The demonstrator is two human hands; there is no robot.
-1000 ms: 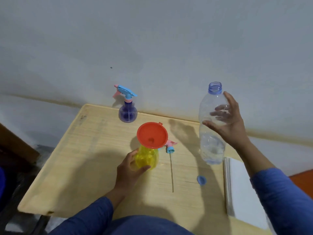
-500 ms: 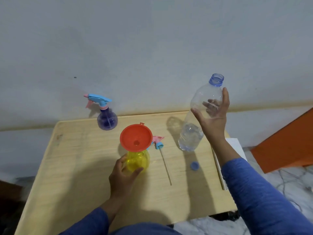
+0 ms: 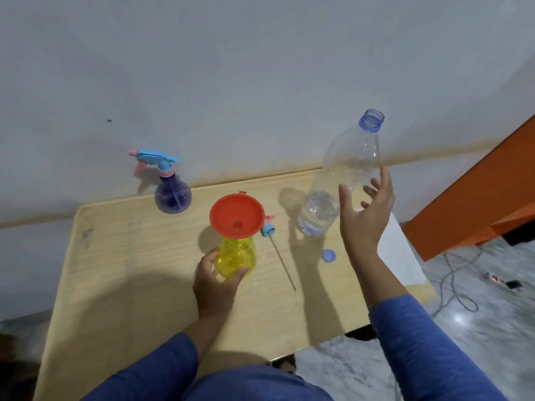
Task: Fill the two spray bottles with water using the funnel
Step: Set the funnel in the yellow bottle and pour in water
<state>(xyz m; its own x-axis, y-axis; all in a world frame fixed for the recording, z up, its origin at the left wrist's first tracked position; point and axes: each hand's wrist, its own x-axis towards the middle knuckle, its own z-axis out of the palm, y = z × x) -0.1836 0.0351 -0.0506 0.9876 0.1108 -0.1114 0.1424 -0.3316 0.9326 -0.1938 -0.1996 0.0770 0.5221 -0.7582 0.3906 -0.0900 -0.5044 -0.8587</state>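
Two spray bottles are in play: the purple bottle [image 3: 172, 196], far left on the counter [image 3: 121, 285], is capped, so you may judge it filled. Your left hand [image 3: 215, 280] grips the yellow bottle [image 3: 236, 257], upright at centre, funnel [image 3: 237, 217] seated mouth-up in its neck; its sprayer head [image 3: 268, 227] lies just right. Your right hand [image 3: 364, 215] hangs spread beside the water bottle [image 3: 341, 180], contact unclear; it is nearly empty, long axis tilted, mouth up and right, its cap [image 3: 329, 255] nearby. Recapping remains.
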